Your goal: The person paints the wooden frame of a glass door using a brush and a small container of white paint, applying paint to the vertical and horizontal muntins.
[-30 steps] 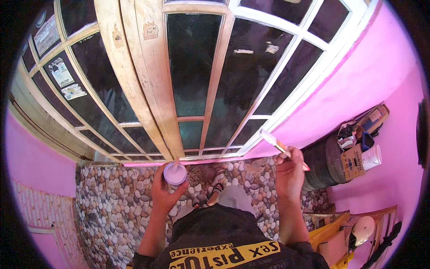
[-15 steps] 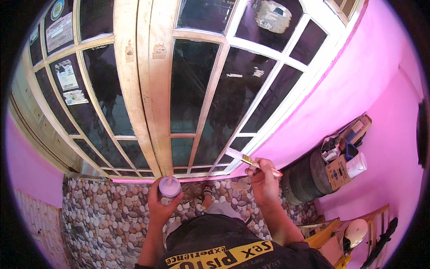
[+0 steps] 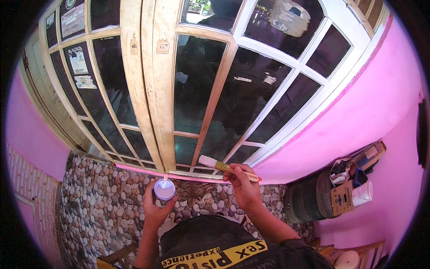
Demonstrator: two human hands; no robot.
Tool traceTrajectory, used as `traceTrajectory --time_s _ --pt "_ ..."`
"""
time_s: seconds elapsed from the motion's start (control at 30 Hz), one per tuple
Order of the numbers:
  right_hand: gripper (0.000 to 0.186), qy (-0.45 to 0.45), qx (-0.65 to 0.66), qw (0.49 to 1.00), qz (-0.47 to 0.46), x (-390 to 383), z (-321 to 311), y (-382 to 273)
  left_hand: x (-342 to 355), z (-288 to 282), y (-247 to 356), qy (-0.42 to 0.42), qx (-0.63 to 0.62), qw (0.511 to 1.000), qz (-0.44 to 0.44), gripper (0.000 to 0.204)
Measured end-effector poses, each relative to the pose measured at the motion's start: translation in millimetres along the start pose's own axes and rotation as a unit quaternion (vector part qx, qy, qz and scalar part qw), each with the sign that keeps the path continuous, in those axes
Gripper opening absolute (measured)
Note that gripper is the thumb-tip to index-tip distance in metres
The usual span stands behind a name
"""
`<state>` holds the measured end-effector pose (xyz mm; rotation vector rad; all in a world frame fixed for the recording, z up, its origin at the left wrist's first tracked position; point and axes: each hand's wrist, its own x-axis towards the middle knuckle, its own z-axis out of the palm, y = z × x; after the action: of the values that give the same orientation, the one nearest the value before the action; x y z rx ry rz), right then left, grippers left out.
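My right hand [image 3: 245, 187] grips the handle of a paintbrush [image 3: 224, 167], its pale, paint-coated bristles pointing left, close in front of the lower part of the window frame [image 3: 210, 107]. Wrapped around a small tub of pale paint [image 3: 164, 190] is my left hand [image 3: 154, 207]. A light stick [image 3: 165, 179] stands up from that tub at its far side. The frame's right-hand bars are white, while its middle and left bars are a bare or yellowed cream. Whether the bristles touch a bar I cannot tell.
Pink wall [image 3: 322, 121] runs along the right. Stacked tyres [image 3: 309, 197] stand there, with a cardboard box [image 3: 343, 197] and a white tub [image 3: 363, 193] on or by them. Pebble-patterned flooring [image 3: 103, 201] lies below. Stickers [image 3: 77, 60] cling to the left panes.
My right hand has moved left with the paintbrush, toward the middle of the frame. My left hand still holds the paint tub, slightly further left and lower. The whole view has shifted.
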<state>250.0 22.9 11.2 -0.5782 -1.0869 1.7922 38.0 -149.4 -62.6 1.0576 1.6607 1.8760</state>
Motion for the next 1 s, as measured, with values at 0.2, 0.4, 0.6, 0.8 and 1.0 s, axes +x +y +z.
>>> traceTrajectory --time_s 0.2,0.4,0.6,0.8,1.0 --pt "0.019 0.017 -0.014 0.999 0.029 9.9 -41.8 -22.2 -22.4 54.7 -3.8 0.024 -0.010 0.998 -0.058 0.070" --pt "0.020 0.035 -0.052 0.997 0.033 -1.6 -107.0 -40.3 -41.3 110.2 2.3 0.007 0.027 0.996 -0.085 0.073" --pt "0.021 0.047 -0.053 0.997 0.016 -14.4 -155.0 -49.9 -57.6 152.3 -2.1 -0.026 0.049 0.995 -0.082 0.074" --pt "0.022 0.078 -0.049 0.996 -0.008 -25.6 -179.7 -57.0 -63.3 185.1 14.0 -0.049 0.053 0.995 -0.068 0.073" --pt "0.024 0.019 -0.206 0.977 -0.057 -31.8 -210.2 -57.9 -67.1 201.8 19.8 -0.047 0.059 0.996 -0.057 0.071"
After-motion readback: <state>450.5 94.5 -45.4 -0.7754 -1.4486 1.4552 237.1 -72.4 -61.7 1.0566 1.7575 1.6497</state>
